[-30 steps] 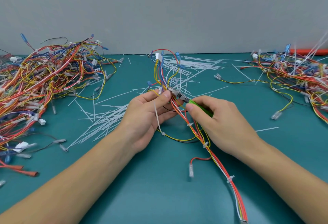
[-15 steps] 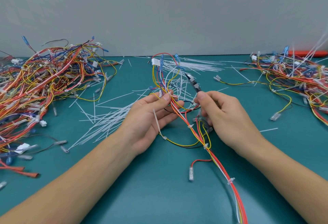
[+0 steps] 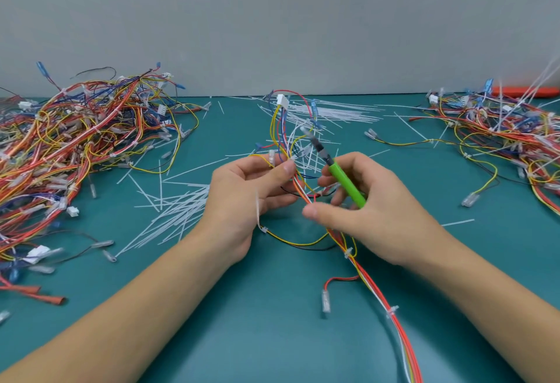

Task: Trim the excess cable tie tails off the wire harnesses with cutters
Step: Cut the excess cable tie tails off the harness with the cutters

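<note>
**Green cutters raised over the harness**

Green-handled cutters [image 3: 345, 181] sit gripped in your right hand [image 3: 372, 213], their blurred dark tip pointing up and away. Your left hand [image 3: 245, 200] pinches the red, yellow and white wire harness [image 3: 372, 285] held above the teal table [image 3: 272, 337]. White cable ties clasp it; one uncut tail [image 3: 258, 210] crosses your left palm. Trimmed white tails [image 3: 175, 216] litter the table nearby.

Two hands [image 3: 242, 197], one green-handled cutter [image 3: 345, 181], one held harness [image 3: 303, 188], two harness heaps [image 3: 78, 140], many cut tails [image 3: 169, 216].
</note>
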`<state>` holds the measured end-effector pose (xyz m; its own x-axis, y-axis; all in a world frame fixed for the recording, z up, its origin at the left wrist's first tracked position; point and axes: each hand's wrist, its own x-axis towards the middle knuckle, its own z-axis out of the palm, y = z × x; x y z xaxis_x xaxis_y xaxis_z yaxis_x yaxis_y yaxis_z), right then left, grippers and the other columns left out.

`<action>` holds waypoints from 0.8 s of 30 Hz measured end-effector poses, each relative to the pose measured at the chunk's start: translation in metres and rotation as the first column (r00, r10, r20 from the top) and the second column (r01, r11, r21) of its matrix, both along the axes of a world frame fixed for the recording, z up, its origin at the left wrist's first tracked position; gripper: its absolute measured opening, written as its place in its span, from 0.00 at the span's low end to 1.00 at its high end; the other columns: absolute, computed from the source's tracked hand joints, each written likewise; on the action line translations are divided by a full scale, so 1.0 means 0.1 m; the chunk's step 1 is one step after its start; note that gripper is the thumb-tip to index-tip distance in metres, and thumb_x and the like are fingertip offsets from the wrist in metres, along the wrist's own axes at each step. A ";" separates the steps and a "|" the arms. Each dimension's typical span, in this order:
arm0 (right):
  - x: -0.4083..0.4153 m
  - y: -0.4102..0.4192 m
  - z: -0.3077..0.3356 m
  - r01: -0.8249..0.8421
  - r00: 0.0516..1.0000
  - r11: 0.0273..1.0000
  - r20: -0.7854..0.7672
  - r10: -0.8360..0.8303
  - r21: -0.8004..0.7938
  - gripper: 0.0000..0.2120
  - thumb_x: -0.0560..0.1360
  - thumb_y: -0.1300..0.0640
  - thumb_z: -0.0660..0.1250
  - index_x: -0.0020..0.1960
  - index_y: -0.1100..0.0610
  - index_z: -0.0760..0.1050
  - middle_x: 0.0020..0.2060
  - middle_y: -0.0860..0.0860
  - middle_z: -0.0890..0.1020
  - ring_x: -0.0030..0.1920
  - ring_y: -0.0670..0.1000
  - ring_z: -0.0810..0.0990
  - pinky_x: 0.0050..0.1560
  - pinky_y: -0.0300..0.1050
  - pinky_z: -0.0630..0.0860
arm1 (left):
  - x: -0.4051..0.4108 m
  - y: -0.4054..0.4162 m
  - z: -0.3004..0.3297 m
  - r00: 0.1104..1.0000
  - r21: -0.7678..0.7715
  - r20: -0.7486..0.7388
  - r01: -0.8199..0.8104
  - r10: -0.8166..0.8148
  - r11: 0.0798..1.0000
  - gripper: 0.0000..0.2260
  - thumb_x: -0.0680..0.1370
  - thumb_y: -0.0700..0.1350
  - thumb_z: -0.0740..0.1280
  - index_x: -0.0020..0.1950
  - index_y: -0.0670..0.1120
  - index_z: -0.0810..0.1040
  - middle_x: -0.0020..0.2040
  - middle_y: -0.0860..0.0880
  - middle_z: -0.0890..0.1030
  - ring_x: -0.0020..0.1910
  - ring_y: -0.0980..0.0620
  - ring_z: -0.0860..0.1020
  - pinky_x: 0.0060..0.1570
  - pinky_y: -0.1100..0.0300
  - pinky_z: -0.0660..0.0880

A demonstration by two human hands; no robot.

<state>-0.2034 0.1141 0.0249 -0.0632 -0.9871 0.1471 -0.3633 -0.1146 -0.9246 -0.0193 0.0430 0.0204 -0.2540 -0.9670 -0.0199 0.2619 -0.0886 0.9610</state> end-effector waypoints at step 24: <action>-0.57 -0.26 0.00 0.434 0.897 0.900 0.111 -0.427 -0.046 0.16 0.76 0.69 0.70 0.48 0.47 0.82 0.38 0.39 0.86 0.41 0.41 0.83 0.45 0.36 0.77 | 0.06 0.00 0.02 0.706 -0.347 0.704 0.437 -0.078 0.830 0.21 0.78 0.31 0.59 0.58 0.51 0.84 0.50 0.58 0.86 0.49 0.64 0.81 0.48 0.73 0.72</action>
